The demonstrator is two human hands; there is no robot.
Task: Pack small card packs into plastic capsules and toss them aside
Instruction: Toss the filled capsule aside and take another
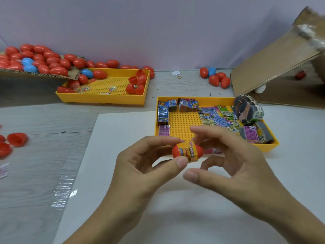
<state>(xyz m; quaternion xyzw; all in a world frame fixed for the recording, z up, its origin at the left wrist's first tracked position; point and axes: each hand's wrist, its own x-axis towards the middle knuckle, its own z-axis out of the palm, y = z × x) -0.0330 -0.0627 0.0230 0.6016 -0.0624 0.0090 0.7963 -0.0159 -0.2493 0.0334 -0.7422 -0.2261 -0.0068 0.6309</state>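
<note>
while the left hand (140, 166) pinches a red capsule (187, 151) between thumb and fingers, the right hand (233, 161) curls loosely at its other end, and whether those fingers truly grip cannot be told. a folded card pack (188, 152) wraps the capsule's middle, above the white sheet (175, 217) on the desk (35, 155). if the halves close on the pack's edge, they may pinch it and spring apart. just beyond, the yellow tray (218, 99) holds more packs.
</note>
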